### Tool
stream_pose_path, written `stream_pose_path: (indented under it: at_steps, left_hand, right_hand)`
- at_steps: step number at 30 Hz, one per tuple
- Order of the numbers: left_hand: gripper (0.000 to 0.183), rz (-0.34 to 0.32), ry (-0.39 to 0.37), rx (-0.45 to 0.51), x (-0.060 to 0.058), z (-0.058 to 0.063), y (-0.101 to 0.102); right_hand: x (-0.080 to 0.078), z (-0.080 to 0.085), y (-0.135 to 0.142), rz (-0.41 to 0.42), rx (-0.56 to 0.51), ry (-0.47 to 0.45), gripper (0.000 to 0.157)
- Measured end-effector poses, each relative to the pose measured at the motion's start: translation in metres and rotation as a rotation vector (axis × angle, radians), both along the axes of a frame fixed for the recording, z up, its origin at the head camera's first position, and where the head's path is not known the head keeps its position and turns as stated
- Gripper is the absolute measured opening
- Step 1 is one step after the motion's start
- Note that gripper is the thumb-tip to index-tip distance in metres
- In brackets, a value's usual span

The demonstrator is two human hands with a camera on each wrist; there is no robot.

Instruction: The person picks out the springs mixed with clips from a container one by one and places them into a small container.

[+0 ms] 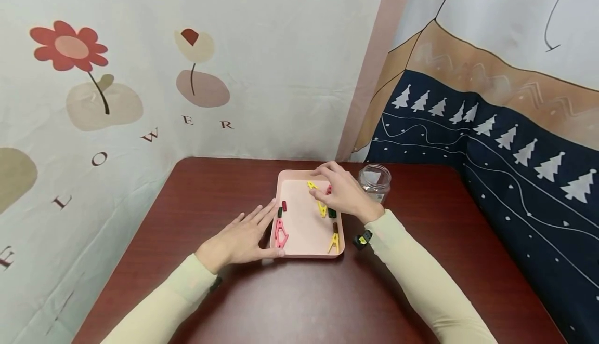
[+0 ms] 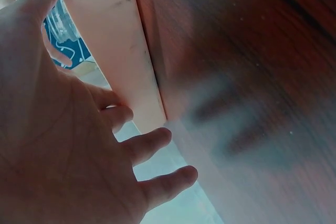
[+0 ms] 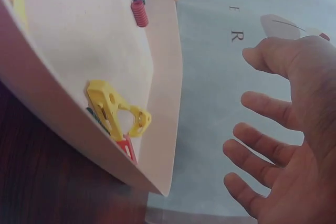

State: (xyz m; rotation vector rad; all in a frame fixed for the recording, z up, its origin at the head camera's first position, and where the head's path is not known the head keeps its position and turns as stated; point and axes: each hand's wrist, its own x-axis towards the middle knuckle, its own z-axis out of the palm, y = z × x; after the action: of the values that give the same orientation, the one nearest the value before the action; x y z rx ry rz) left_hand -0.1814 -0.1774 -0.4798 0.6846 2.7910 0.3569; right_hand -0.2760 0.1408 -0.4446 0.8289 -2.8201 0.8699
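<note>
A pink tray (image 1: 306, 237) lies on the table. My left hand (image 1: 245, 236) rests along its left side, fingers spread and straight, thumb near the front corner. Over the tray's far right part hovers my right hand (image 1: 343, 190), fingers loosely bent around nothing. Beneath it is a yellow clothespin (image 3: 105, 103) beside a dark green ribbed piece (image 3: 98, 119) and a red piece (image 3: 127, 148). Along the left wall lie a pink clothespin (image 1: 280, 225), a green ribbed cylinder (image 1: 280, 212) and a red one (image 1: 284, 206). Another yellow clothespin (image 1: 334, 241) sits at front right, touching a dark brown cylinder (image 1: 335, 227).
Just right of the tray's far end stands a clear open jar (image 1: 374, 179), partly behind my right hand and wrist. The dark red wooden table (image 1: 224, 287) meets a printed cloth (image 1: 281, 100) at its far edge.
</note>
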Motion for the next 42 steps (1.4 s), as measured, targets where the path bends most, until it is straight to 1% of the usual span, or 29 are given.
stream_pose_path:
  at_steps: [10, 16, 21, 24, 27, 34, 37, 42]
  left_hand:
    - [0.126, 0.003, -0.021, 0.0, 0.001, 0.0, 0.0]
    - [0.125, 0.0, -0.019, 0.01, 0.0, 0.0, -0.001]
    - [0.126, -0.007, -0.01, 0.023, -0.001, 0.001, -0.001]
    - [0.126, -0.007, -0.007, 0.024, -0.001, 0.001, -0.001]
    - [0.126, -0.007, -0.01, 0.027, 0.0, 0.002, -0.001]
    - [0.125, 0.0, -0.022, 0.013, 0.0, 0.002, -0.001]
    - [0.126, 0.0, -0.02, 0.01, 0.001, 0.002, -0.001]
    - [0.127, -0.005, -0.011, 0.009, 0.001, 0.001, -0.002]
  right_hand:
    - [-0.007, -0.006, -0.019, 0.038, 0.041, -0.034, 0.053]
    - [-0.01, -0.011, -0.029, 0.058, 0.083, -0.035, 0.054]
    - [-0.015, -0.012, -0.037, 0.085, 0.123, -0.014, 0.054]
    - [-0.018, -0.013, -0.04, 0.105, 0.127, -0.041, 0.054]
    - [-0.021, -0.016, -0.044, 0.125, 0.124, -0.092, 0.054]
    - [-0.022, -0.023, -0.056, 0.141, 0.154, -0.168, 0.054]
    - [-0.023, -0.027, -0.061, 0.169, 0.175, -0.18, 0.053]
    - [-0.024, -0.031, -0.067, 0.199, 0.197, -0.17, 0.051]
